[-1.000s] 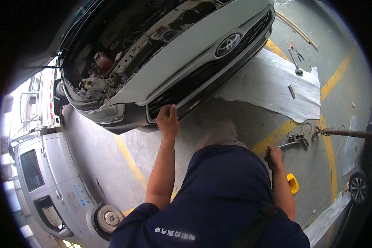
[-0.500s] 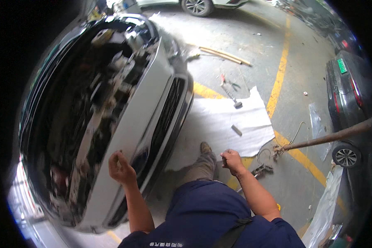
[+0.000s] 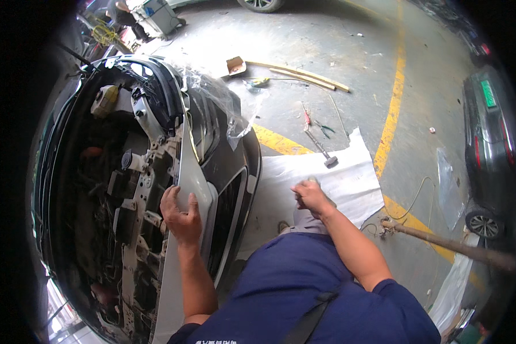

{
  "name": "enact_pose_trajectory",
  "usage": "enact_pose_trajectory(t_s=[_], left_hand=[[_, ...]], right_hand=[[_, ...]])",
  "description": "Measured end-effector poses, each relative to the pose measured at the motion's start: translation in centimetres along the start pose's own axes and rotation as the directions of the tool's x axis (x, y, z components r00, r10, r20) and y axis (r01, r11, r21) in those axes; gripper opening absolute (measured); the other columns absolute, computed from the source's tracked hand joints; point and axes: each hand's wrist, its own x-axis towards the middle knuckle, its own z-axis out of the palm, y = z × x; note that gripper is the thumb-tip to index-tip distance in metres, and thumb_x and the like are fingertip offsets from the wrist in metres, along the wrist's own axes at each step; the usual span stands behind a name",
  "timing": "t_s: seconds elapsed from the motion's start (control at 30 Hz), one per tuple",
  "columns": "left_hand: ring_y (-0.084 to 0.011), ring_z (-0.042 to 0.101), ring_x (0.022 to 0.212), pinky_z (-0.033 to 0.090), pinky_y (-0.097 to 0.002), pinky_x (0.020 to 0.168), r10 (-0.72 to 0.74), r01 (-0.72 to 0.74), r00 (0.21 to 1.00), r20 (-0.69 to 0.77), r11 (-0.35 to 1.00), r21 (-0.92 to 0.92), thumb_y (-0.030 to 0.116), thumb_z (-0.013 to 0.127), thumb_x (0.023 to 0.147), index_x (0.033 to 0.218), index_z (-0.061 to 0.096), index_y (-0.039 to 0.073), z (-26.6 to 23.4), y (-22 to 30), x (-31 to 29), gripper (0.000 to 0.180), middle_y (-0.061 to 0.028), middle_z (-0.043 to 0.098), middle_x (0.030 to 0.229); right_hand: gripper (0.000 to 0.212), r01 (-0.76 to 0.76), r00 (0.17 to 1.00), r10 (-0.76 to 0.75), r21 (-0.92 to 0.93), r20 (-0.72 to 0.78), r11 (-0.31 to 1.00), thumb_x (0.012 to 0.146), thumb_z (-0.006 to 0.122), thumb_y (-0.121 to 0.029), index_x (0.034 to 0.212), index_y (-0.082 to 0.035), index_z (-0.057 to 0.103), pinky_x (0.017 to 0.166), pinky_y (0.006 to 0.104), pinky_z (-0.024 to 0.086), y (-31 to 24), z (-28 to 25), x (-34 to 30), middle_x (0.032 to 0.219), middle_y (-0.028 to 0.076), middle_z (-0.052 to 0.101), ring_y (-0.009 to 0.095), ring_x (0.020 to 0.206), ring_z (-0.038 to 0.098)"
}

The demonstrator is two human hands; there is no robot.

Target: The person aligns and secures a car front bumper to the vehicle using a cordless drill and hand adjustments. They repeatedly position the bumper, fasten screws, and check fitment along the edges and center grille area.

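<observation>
My left hand [image 3: 182,217] is over the front edge of a white car's open engine bay, fingers spread and holding nothing. Beneath it runs the pale front bumper [image 3: 196,182]; whether the palm touches it I cannot tell. My right hand [image 3: 312,198] is in front of my body, above a white sheet [image 3: 355,172] on the floor. Its fingers are curled in, and anything inside them is hidden. Beyond it, a hammer [image 3: 328,159] lies at the sheet's far edge, beside red-handled pliers [image 3: 307,118] and a dark-handled pair of pliers [image 3: 325,128].
Clear plastic film [image 3: 235,123] drapes over the car's far front corner. Wooden strips [image 3: 304,75] and an open cardboard box [image 3: 235,66] lie beyond. A long rusty pole [image 3: 441,243] slants in from the right. A dark car [image 3: 490,143] is parked at right.
I have moved forward along the car. My left hand has opened and come over the bumper's inner edge. My right hand has moved slightly left and forward, still curled.
</observation>
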Motion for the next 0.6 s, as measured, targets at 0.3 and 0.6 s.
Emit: enact_pose_trajectory(t_s=[0.3,0.6], left_hand=[[-0.0378,0.053,0.126,0.042,-0.0493,0.107,-0.083,0.09,0.996,-0.04,0.789,0.607,0.036,0.081,0.079,0.13,0.06,0.007,10.0,3.0,9.0,0.063,-0.016,0.057,0.138],[-0.0355,0.039,0.141,0.031,-0.0509,0.117,-0.499,0.314,0.865,-0.055,0.452,0.835,0.059,0.09,0.059,0.149,0.038,0.0,14.0,5.6,10.3,0.119,-0.0157,0.044,0.151]], right_hand=[[0.045,0.222,0.918,-0.164,-0.126,0.36,0.967,0.092,0.075,-0.034,0.123,-0.004,0.064,0.067,0.0324,0.054,-14.3,10.9,23.1,0.103,0.007,0.07,0.015,0.078,0.064],[0.015,0.185,0.935,-0.086,-0.266,0.345,0.946,0.094,0.065,-0.015,0.1,-0.003,0.071,0.065,0.0307,0.047,-24.8,5.5,32.3,0.078,-0.001,0.064,0.011,0.07,0.056]])
